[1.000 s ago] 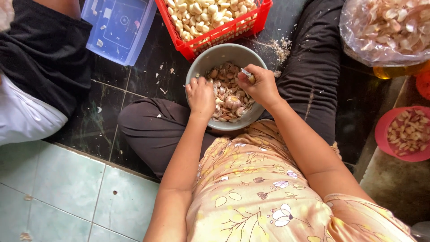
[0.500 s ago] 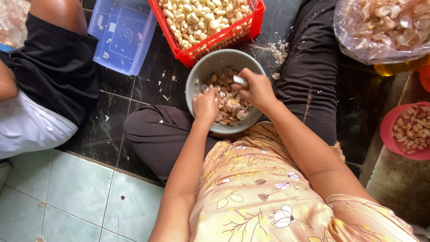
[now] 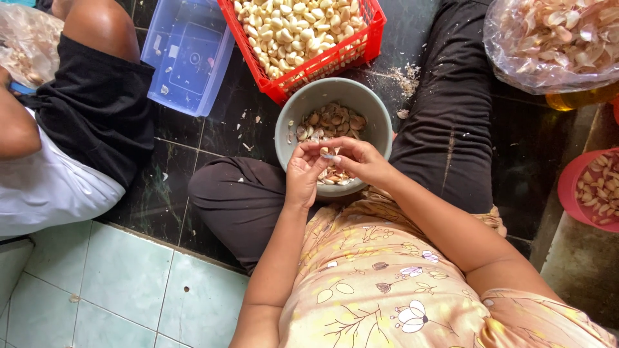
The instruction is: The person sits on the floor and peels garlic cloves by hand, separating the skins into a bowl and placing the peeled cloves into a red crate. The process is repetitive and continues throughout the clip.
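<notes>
A grey bowl [image 3: 382,109] of unpeeled garlic cloves [image 3: 332,122] rests between my knees on the dark floor. Both hands meet over its near rim. My left hand [image 3: 302,175] and my right hand [image 3: 358,160] pinch one small garlic clove [image 3: 329,156] between their fingertips, and a small blade seems to show at the right fingers. Just beyond the bowl stands a red plastic basket [image 3: 335,61] heaped with peeled cloves.
A blue plastic lid [image 3: 190,55] lies left of the basket. A clear bag of garlic skins [image 3: 554,42] sits at top right, a red bowl of cloves [image 3: 590,190] at right. Another person [image 3: 71,122] sits at left with a bag of skins.
My hands have come out of the bowl toward my body and closed together on a single clove above the near rim. The view has shifted slightly.
</notes>
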